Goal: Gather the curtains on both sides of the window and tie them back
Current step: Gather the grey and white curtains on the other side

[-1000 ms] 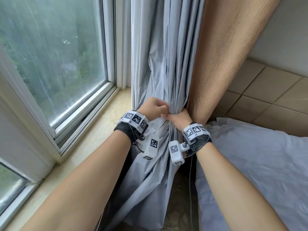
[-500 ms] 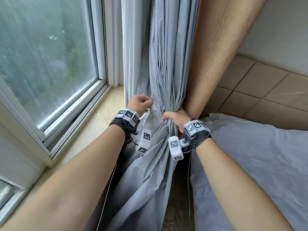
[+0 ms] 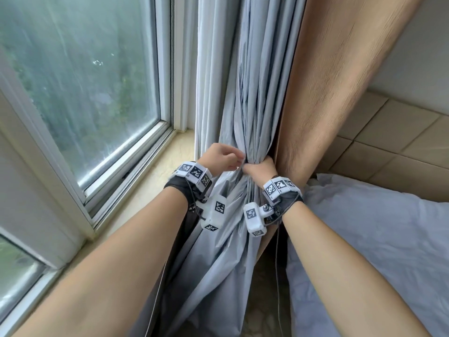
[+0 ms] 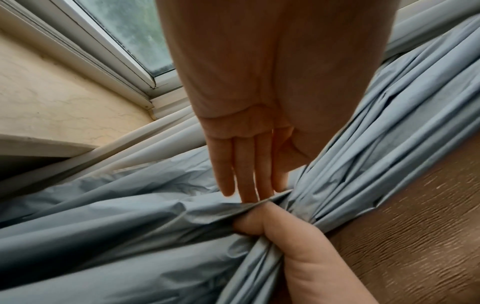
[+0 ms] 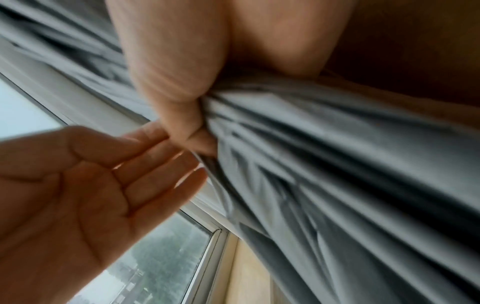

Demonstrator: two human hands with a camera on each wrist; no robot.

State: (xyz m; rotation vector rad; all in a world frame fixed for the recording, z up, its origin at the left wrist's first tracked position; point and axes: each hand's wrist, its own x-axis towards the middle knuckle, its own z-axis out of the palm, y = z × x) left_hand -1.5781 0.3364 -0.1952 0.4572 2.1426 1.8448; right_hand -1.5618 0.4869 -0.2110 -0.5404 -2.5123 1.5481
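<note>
Head view shows the right hand (image 3: 258, 169) clamped around the gathered waist of the grey curtain (image 3: 257, 93), fingers curled into the pleats at sill height, with the tan curtain (image 3: 323, 98) hanging just behind and touching the bundle. A second ago both fists met on that same bunch; half a second ago the left hand (image 3: 220, 158) had pulled away toward the window (image 3: 80, 76), and now it has come back beside the right, nearly touching the thumb. The left wrist view settles its state: the fingers (image 4: 249, 174) are straight and together, their tips resting at the fold just above the right thumb, holding nothing. From the right wrist view the same open palm (image 5: 85, 185) faces the bundle.

So the gathering on this side looks essentially done, with the right hand alone keeping the bunch tight above the marbled windowsill (image 3: 150, 186). The release and return of the left hand reads as a regrip or a tidying of a loose fold, not a tie: no tieback, cord or hook is visible in any view, so the fastening step appears not yet begun. Below the grip the grey fabric fans loose toward the floor, beside the white bedding (image 3: 376, 239). If the right hand slackens before something binds the pleats, they would likely spread again.
</note>
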